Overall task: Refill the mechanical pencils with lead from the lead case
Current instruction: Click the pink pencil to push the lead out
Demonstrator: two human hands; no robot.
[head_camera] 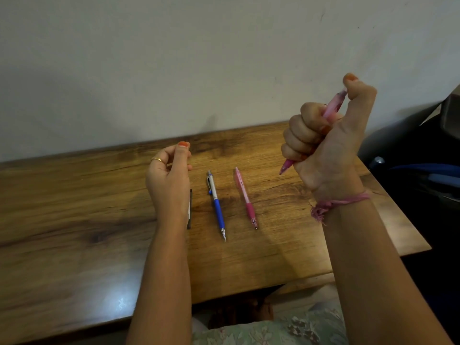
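My right hand [328, 135] is raised above the table's right side and grips a pink mechanical pencil [332, 108] in its fist, tip pointing down-left, thumb pressed on the top end. A blue and silver mechanical pencil [217, 205] and a second pink mechanical pencil [246, 197] lie side by side on the wooden table [74, 220], tips toward me. My left hand [169, 178] hovers left of them, thumb and fingers brought together; I cannot tell whether it pinches anything. A dark flat lead case [190, 210] lies mostly hidden behind that hand.
The table stands against a pale wall [199, 58]. Its right edge ends near a dark chair or bag with blue parts [423, 170]. My lap in patterned cloth [273, 329] shows below the front edge.
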